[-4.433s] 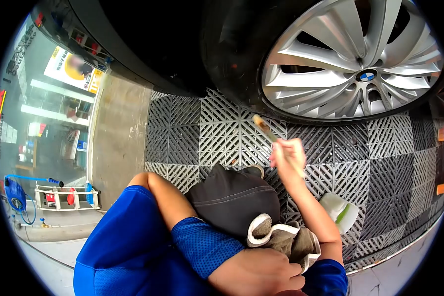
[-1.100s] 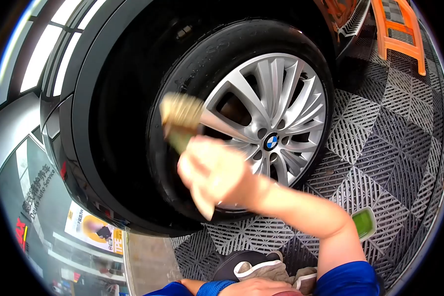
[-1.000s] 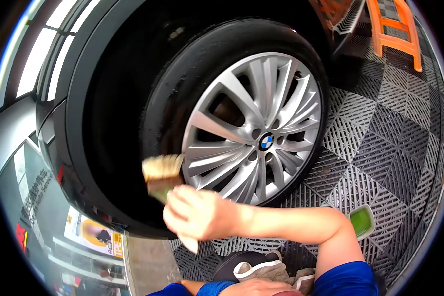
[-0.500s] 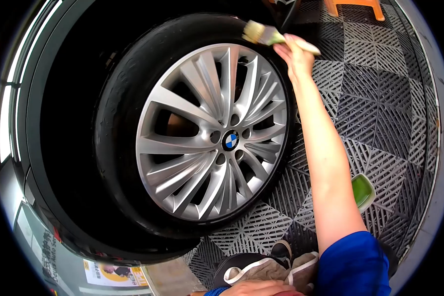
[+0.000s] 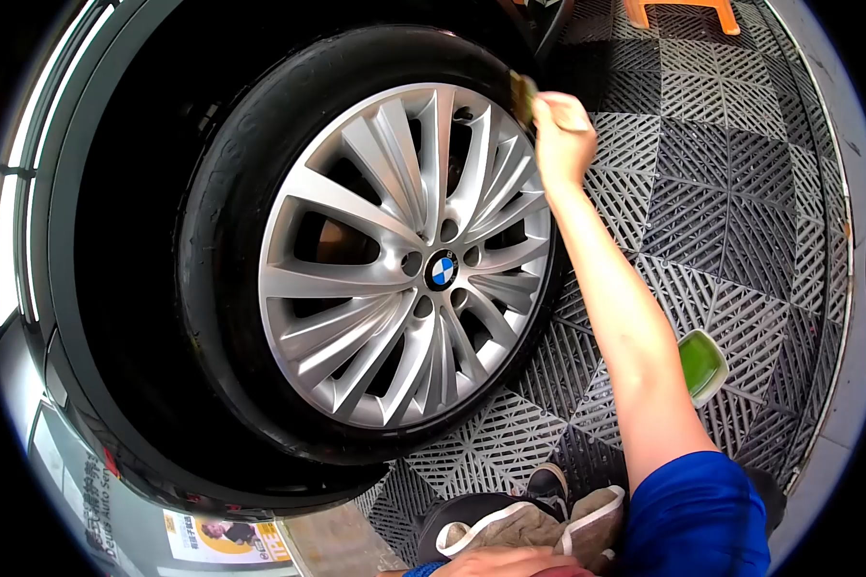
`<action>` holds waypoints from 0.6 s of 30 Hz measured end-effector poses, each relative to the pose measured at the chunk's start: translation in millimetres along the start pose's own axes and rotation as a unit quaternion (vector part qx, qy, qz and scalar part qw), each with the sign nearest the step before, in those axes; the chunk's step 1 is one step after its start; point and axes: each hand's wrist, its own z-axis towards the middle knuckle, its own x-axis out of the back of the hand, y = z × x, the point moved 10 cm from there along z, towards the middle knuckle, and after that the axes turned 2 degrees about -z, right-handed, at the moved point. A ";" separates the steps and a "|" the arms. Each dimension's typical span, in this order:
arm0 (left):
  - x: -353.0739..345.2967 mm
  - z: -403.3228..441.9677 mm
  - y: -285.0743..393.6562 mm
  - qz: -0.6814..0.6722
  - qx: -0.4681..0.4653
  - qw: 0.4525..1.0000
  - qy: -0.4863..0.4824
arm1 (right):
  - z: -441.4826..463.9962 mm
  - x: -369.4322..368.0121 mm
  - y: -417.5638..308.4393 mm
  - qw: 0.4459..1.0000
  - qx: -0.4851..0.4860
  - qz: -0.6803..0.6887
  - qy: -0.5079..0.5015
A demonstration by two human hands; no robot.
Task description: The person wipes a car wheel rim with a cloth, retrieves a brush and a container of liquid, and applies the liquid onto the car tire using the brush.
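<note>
My right hand (image 5: pixel 563 139) is closed around the handle of a paint brush (image 5: pixel 523 98). The bristles touch the black tire (image 5: pixel 216 192) at its upper right sidewall, beside the silver wheel rim (image 5: pixel 303 188) with a blue and white centre cap (image 5: pixel 442 270). The hand partly covers the brush. At the bottom edge lies my left hand (image 5: pixel 505 562), cut off by the frame, its visible fingers stretched flat near a beige and brown cloth-like item (image 5: pixel 510 527). A small tray of green liquid (image 5: pixel 702 367) stands on the floor, right of my forearm.
The dark wheel arch (image 5: pixel 115 288) surrounds the tire on the left. Grey and black slatted tiles (image 5: pixel 712 212) make up the floor. An orange stool (image 5: pixel 683 12) shows at the top right. A shoe (image 5: pixel 548 484) is below the wheel, and a printed poster (image 5: pixel 223 539) at lower left.
My right hand has moved down and slightly left with the brush, from above the tire's top right onto its sidewall. My left hand stays low in view.
</note>
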 end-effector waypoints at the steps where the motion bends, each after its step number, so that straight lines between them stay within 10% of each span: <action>1: 0.5 0.4 0.3 0.002 -0.002 1.000 -0.002 | -4.5 -15.3 -48.8 0.993 0.108 -0.034 -0.019; 5: 0.2 4.5 -0.3 0.007 -0.004 1.000 -0.011 | -69.8 -53.6 -186.6 0.902 0.411 0.031 -0.128; 9: -2.0 5.8 -2.6 0.004 -0.006 1.000 -0.021 | -92.9 -64.7 -235.9 0.859 0.358 0.230 -0.285; 13: 2.4 7.3 -0.4 0.007 -0.009 1.000 -0.026 | 4.6 -79.6 -155.4 0.918 0.077 0.223 -0.319; 18: 2.8 4.3 3.2 0.005 -0.010 1.000 -0.023 | 64.2 12.3 70.7 0.960 -0.179 0.185 -0.114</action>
